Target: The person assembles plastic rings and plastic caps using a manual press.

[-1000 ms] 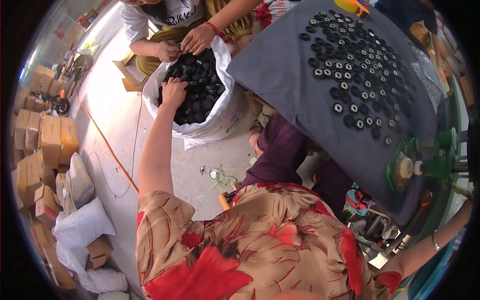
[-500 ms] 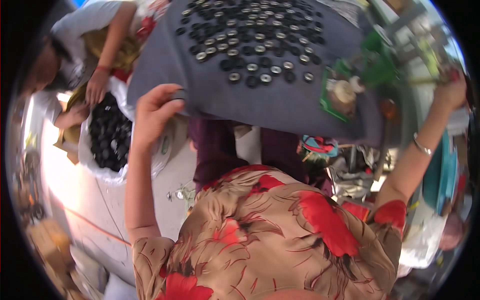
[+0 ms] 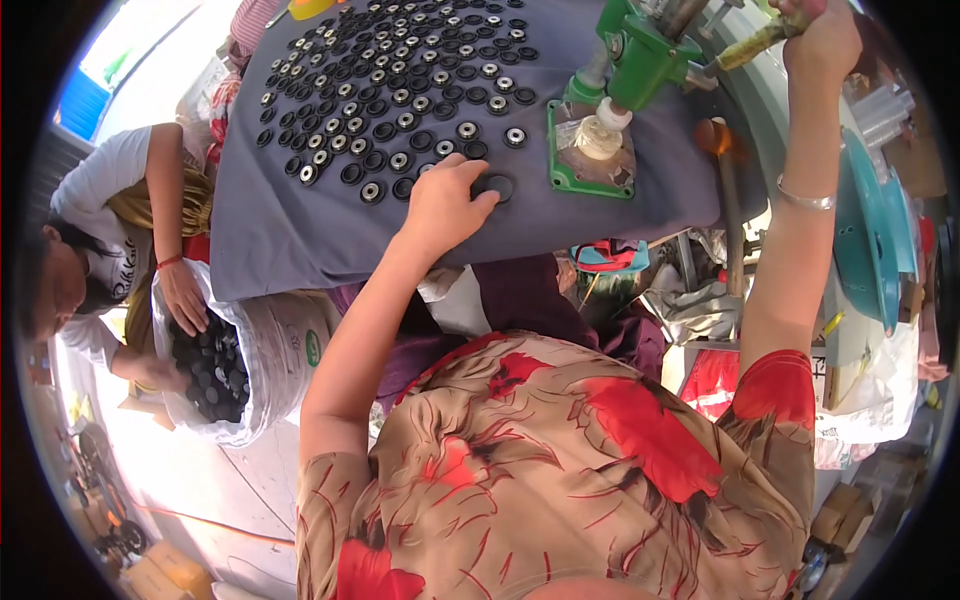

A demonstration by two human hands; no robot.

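My left hand (image 3: 445, 208) is over the near part of the cloth-covered table, thumb and fingers closed about a flat black disc (image 3: 502, 187). Just past its fingertips lie several black rings (image 3: 469, 130), many with a shiny metal centre. To the right of that hand stands a green hand press (image 3: 650, 60), with a pale round die (image 3: 597, 138) over its green-edged base plate (image 3: 592, 186). At the upper right my right hand (image 3: 828, 45) is wrapped round the end of the press's lever (image 3: 750, 48), the arm stretched out. A bracelet circles that wrist.
Grey cloth (image 3: 330, 235) drapes over the table's front edge. At left, another person's hand (image 3: 185, 300) reaches into a white sack (image 3: 285, 365) of black discs. A hammer (image 3: 735, 200) lies right of the press. Teal basins (image 3: 872, 235) stand at far right.
My left hand has moved right across the table with the black disc. My right hand stays on the lever at the upper right. The view has swung, bringing the press more into sight.
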